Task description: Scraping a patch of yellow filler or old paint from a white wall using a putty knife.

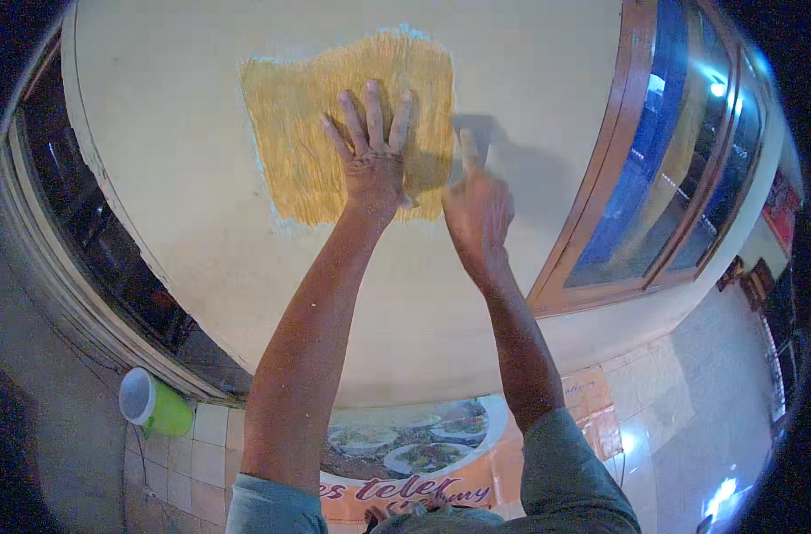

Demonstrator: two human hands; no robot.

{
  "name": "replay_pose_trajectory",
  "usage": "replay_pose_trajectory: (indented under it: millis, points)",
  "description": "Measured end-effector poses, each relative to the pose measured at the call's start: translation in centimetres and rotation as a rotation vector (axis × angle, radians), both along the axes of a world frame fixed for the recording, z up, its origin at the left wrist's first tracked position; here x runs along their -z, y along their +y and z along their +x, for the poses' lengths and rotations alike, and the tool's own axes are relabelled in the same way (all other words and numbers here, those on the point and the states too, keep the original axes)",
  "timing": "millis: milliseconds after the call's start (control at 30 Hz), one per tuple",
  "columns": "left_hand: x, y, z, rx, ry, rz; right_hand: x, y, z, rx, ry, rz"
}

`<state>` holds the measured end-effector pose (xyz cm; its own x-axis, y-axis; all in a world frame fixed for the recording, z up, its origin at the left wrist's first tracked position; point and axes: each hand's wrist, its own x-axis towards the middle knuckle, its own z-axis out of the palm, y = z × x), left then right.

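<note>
Left hand (372, 156), arm outstretched, presses flat with fingers spread on a yellow patch (316, 125) of the cream wall (174, 178); right hand (476, 209) hovers beside it, forefinger raised, its grip unclear, near a wooden-framed window (601, 222).

Under the left hand (372, 151) lies a mustard-yellow patch (334, 125) with fine streaks and a pale bluish edge. Around both hands the wall (183, 178) is plain cream. Beyond the right hand (476, 214), the window frame (601, 196) is reddish-brown wood, its glass (681, 151) deep blue. Far below the left hand stands a lime-green cup (154, 405) with a white inside. Below the forearms, an orange banner (423, 463) shows pictured food dishes. The sleeves (565, 472) are grey-blue.
</note>
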<state>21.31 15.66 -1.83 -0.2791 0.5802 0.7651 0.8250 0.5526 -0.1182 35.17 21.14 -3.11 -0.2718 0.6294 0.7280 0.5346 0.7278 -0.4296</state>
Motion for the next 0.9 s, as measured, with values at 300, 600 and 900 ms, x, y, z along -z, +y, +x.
replay_pose_trajectory:
  millis: [300,600,900]
  points:
    - [0.3,0.0,-1.1,0.009,0.042,0.013,0.4,-1.2,-0.3,-0.029,0.018,-0.072]
    - [-0.5,-0.4,0.2,-0.016,0.037,-0.003,-2.8,-0.3,-0.6,-0.021,0.042,0.041]
    - [0.2,0.5,-0.1,0.036,0.055,0.050,-0.2,-0.3,-0.5,0.006,0.065,-0.050]
